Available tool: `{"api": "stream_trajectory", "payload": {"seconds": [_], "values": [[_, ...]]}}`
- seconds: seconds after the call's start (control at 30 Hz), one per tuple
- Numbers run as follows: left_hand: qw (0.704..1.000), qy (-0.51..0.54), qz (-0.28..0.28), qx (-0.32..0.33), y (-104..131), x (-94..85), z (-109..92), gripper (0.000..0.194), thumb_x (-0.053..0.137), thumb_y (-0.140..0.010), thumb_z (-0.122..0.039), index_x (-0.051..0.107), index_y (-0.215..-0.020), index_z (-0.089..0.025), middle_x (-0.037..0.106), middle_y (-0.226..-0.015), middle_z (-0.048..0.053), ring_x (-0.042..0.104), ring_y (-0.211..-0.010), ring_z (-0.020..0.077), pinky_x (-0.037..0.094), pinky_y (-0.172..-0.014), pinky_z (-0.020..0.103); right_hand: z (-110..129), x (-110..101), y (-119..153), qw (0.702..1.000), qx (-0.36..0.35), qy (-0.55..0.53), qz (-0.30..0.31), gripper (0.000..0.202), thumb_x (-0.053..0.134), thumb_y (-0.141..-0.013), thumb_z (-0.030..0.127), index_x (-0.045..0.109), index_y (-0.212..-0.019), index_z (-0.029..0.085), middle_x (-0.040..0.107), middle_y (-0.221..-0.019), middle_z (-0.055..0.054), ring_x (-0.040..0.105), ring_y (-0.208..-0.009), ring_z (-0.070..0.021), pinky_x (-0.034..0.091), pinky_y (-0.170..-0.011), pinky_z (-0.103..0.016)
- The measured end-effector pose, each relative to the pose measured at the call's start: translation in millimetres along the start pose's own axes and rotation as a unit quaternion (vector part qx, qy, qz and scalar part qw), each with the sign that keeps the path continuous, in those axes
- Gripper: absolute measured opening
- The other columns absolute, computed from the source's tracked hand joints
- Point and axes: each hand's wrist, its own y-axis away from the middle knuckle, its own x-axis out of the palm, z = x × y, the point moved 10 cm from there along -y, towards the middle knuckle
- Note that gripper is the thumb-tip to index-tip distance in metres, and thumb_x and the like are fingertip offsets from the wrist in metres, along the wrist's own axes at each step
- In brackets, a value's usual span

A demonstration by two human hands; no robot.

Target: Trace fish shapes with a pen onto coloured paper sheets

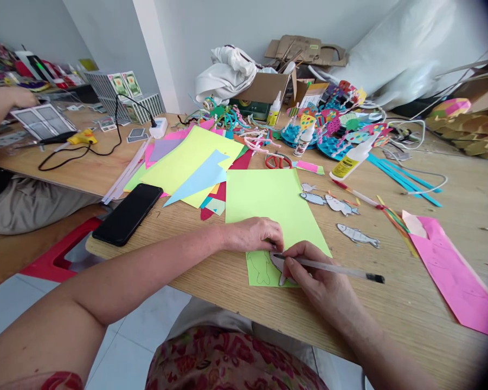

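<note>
My right hand (315, 273) grips a pen (341, 267) with a clear barrel and dark end cap. Its tip rests at the edge of a paper fish cutout (277, 262), which lies on a light green sheet (268, 195). With fingers curled, my left hand (258, 234) presses the cutout's upper end against the sheet; the fingertips are partly hidden. Beside the cutout, a pencil-like fish outline (260, 266) shows on the green sheet. To the right lie several more paper fish, among them a grey one (357, 235) and a white one (340, 206).
A black phone (128, 214) lies left of my forearm. Coloured paper sheets (195, 162), red-handled scissors (278, 161) and a glue bottle (352, 158) are farther back. Pink folded paper (451, 271) lies at right. Another person's hand (20, 97) works at far left.
</note>
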Motion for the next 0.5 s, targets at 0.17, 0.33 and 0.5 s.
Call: {"api": "stream_trajectory", "payload": {"seconds": [0.17,0.33,0.5], "values": [[0.999,-0.01,0.014,-0.028,-1.2,1.4,2.7,0.014,0.059,-0.078,-0.002,0.064,-0.078,-0.015,0.06,-0.086,0.003,0.054,-0.085,0.0125,0.041,-0.082,0.022,5.8,1.8,0.3,0.998,-0.022,0.048,-0.015,0.012,0.045,-0.082,0.028,0.053,-0.076,0.02,0.058,-0.054,0.002,0.051,-0.049,-0.0122,0.039,-0.046,-0.022],[0.999,-0.014,0.016,-0.032,-1.9,1.4,2.5,0.015,0.059,-0.077,-0.001,0.063,-0.078,-0.015,0.06,-0.085,0.003,0.054,-0.085,0.0127,0.041,-0.082,0.022,4.9,3.8,0.0,0.996,-0.035,0.074,-0.022,0.012,0.045,-0.083,0.028,0.052,-0.078,0.021,0.058,-0.056,0.002,0.051,-0.05,-0.0125,0.039,-0.047,-0.023],[0.999,-0.015,0.014,-0.03,-2.1,3.3,4.7,0.018,0.059,-0.074,0.003,0.063,-0.077,-0.015,0.06,-0.085,0.003,0.054,-0.084,0.0128,0.041,-0.082,0.022,6.3,3.8,-0.6,0.996,-0.042,0.075,-0.026,0.012,0.044,-0.083,0.028,0.052,-0.079,0.021,0.057,-0.056,0.002,0.051,-0.049,-0.0128,0.04,-0.047,-0.023]]}}
